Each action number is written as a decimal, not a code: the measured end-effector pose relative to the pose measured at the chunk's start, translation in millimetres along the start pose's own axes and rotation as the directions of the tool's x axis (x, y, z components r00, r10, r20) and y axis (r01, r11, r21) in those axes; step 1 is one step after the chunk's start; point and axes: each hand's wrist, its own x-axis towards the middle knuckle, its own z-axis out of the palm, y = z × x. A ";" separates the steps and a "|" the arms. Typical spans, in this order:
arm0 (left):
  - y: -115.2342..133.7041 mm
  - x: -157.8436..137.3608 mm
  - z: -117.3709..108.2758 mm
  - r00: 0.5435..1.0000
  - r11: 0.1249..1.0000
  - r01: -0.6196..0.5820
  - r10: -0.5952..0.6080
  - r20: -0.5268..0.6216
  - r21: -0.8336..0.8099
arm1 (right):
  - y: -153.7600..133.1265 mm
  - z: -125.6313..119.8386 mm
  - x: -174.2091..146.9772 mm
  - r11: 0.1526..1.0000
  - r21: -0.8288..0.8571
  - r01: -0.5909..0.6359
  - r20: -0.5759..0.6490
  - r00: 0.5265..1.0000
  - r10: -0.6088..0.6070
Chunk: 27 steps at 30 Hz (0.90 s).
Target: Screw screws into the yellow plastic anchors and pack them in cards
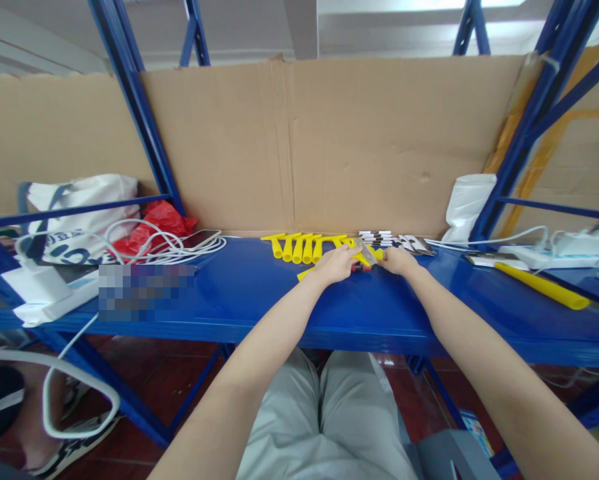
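My left hand (335,265) is closed on a yellow scraper with a flat grey metal blade (366,253), near the middle of the blue shelf. My right hand (400,261) pinches the yellow end at the right of the same scraper. Under my left fingers shows a small red and black item (362,267), mostly hidden. Another yellow piece (304,274) pokes out beside my left wrist. Just behind and left, several yellow T-shaped scrapers (298,249) lie in a row. Beyond my hands are several small black-and-white pieces (376,237), too small to make out.
The blue shelf (249,293) backs onto a cardboard sheet (369,147). At left are a white bag (89,200), red plastic (154,227) and coiled white cables (189,245). At right lie a long yellow tool (544,287) and a power strip (529,257). Another person's leg shows lower left.
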 end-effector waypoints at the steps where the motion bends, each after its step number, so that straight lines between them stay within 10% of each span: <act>1: 0.2 0.0 -0.2 1.000 1.000 0.000 0.000 0.001 0.001 | -0.1 0.4 0.4 1.000 0.000 -0.004 0.000 1.000 0.004; 27: -2.4 1.2 4.0 1.000 0.999 -0.013 0.013 -0.002 0.029 | 3.9 5.6 5.9 0.996 -0.005 0.085 -0.011 0.996 -0.085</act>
